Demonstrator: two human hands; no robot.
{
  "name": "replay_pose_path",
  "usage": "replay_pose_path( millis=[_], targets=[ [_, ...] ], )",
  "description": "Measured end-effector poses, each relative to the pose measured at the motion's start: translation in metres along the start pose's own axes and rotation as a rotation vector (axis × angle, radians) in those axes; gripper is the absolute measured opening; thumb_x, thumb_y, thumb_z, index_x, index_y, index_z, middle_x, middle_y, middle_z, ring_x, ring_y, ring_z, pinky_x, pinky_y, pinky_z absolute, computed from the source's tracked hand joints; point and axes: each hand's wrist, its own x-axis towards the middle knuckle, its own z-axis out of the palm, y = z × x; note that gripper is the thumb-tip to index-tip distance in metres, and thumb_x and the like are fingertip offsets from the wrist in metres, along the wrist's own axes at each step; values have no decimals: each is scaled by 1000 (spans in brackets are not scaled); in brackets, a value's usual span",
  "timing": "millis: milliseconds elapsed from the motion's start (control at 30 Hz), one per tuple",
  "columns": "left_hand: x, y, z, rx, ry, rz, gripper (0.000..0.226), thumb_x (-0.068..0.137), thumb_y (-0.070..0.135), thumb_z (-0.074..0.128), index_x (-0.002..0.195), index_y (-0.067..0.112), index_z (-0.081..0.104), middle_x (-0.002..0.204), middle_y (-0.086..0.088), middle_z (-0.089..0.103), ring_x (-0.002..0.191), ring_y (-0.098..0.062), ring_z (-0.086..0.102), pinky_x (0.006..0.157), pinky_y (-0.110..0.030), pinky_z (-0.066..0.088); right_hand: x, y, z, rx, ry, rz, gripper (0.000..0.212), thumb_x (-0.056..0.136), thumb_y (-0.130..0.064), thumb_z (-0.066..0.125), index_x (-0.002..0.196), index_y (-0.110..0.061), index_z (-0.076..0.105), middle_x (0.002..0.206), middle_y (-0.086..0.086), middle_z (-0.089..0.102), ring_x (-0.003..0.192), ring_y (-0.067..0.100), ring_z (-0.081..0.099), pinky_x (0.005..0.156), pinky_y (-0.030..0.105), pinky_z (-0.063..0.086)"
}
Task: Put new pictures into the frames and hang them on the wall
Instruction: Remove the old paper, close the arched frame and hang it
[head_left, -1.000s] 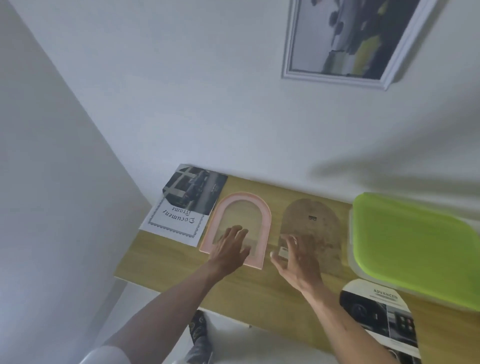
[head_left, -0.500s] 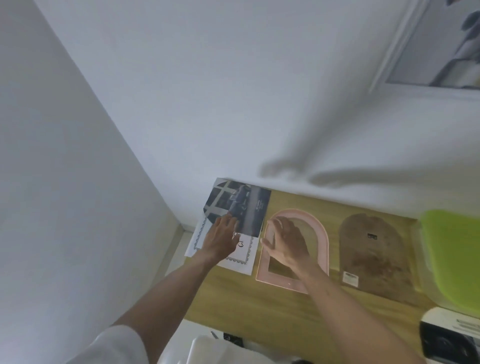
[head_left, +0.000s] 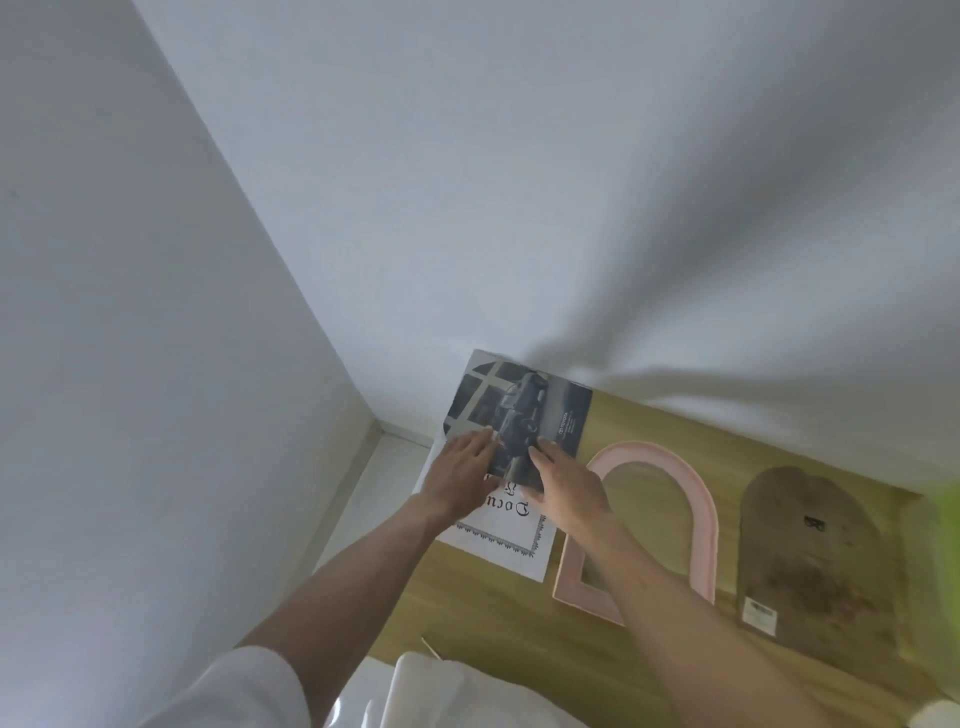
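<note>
The word "TOYOTA" with its logo is printed in white on the dark car picture at the tabletop's far left corner; the smaller lines beneath it cannot be read. On the white certificate sheet under that picture, upside-down blackletter "Docu" is seen. The label on the brown backing board is too blurred to read.

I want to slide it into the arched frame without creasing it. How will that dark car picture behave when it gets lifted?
The car picture looks like a thin printed sheet lying flat on the white document sheet, so it will probably flex and droop if lifted by one edge. Its surface seems glossy, so it may slide easily. Both the left hand and right hand touch it, which suggests supporting two sides.
</note>
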Motion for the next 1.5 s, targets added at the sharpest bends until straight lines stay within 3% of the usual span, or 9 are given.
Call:
replay_pose_path(
  millis=[133,233,433,500,667,933,1167,1333,1500],
  targets=[
    [0,-10,6,13,48,48,57,94,40,56,145,17,42,155,-4,35,144,-23,29,120,-35,14,7,2,7,8,54,-41,52,95,-38,59,140,-12,52,153,10,42,132,28,52,91,43,54],
    [0,-18,11,71,67,123,52,90,41,60,134,13,54,145,-8,49,134,-26,44,115,-38,28,5,4,16,69,228,-113,23,84,-19,72,104,-9,70,116,13,67,86,31,72,58,38,57],
    [7,-28,5,159,249,295,15,84,18,67,99,16,70,104,2,68,101,-20,61,103,-32,34,-1,6,11,130,386,-135,16,75,-6,73,76,-9,58,74,2,60,46,17,49,44,23,30],
    [9,-26,-2,176,303,334,8,86,16,69,94,17,70,96,3,69,95,-17,63,102,-32,36,-3,6,6,105,447,-133,19,71,-5,75,76,-9,56,71,1,56,47,14,40,44,22,28],
    [15,-11,-26,113,402,395,6,93,19,61,96,16,66,94,3,68,90,-19,62,93,-32,45,-6,2,-16,91,650,-241,33,66,-2,81,96,-6,68,86,5,70,66,23,66,61,32,55],
    [14,17,-93,-313,482,70,25,84,34,73,101,17,65,102,6,69,97,-16,61,89,-22,41,-30,4,-75,327,805,-173,29,89,-3,63,111,-21,65,99,-7,71,81,13,66,68,29,55],
    [10,51,-145,-850,390,-123,30,70,36,85,74,22,58,67,12,58,58,-7,48,55,-18,35,-73,17,-124,1012,850,20,35,89,1,59,110,-27,64,103,-12,70,89,12,65,80,21,49],
    [8,73,-145,-1110,316,-190,26,68,26,84,89,19,70,81,6,72,76,-13,67,72,-32,53,-93,38,-121,1235,788,157,38,86,-6,61,108,-37,64,86,3,72,88,21,66,82,37,51],
    [4,85,-119,-1167,233,-267,28,67,18,80,93,18,68,91,0,75,91,-23,70,87,-43,54,-108,51,-105,1451,845,316,39,84,-8,66,111,-36,63,87,-3,75,83,14,67,76,32,49]
  ],
)
